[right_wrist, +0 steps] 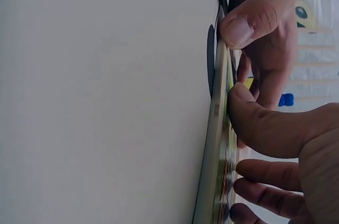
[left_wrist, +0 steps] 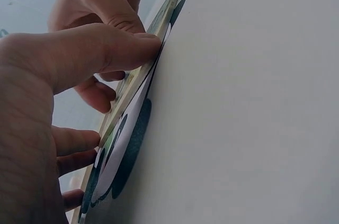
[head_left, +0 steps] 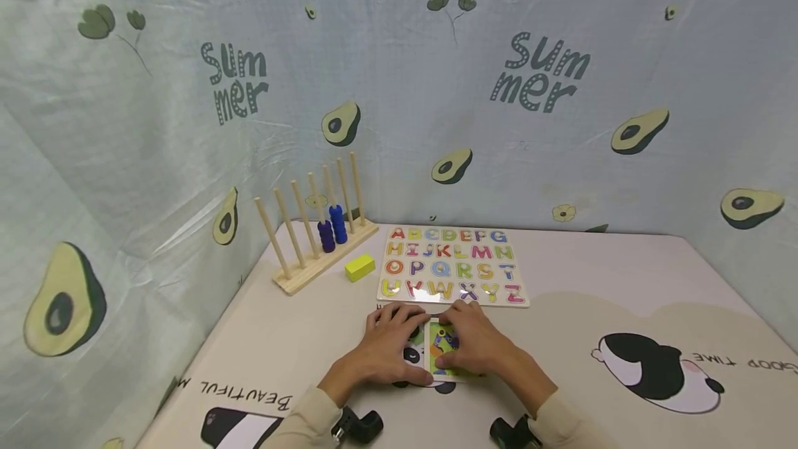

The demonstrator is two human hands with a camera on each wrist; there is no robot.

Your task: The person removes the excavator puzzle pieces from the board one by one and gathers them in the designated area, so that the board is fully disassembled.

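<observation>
A small flat wooden puzzle board [head_left: 443,340] with a white border and a green picture with purple and orange parts lies low over the table, between both hands. My left hand [head_left: 392,346] grips it at the left side, thumb at the near corner, index finger at the far corner. In the left wrist view the left thumb [left_wrist: 139,49] presses the board's wooden edge. My right hand [head_left: 476,342] holds the board from the right, its thumb [right_wrist: 251,115] on the picture face and its fingers bent toward the far edge. The right hand covers much of the picture.
Beyond the hands lies an alphabet puzzle board [head_left: 453,265] with colored letters. To its left are a yellow block [head_left: 359,267] and a wooden peg rack [head_left: 324,262] with dark blue rings [head_left: 338,224]. A printed cloth [head_left: 399,89] hangs behind the table.
</observation>
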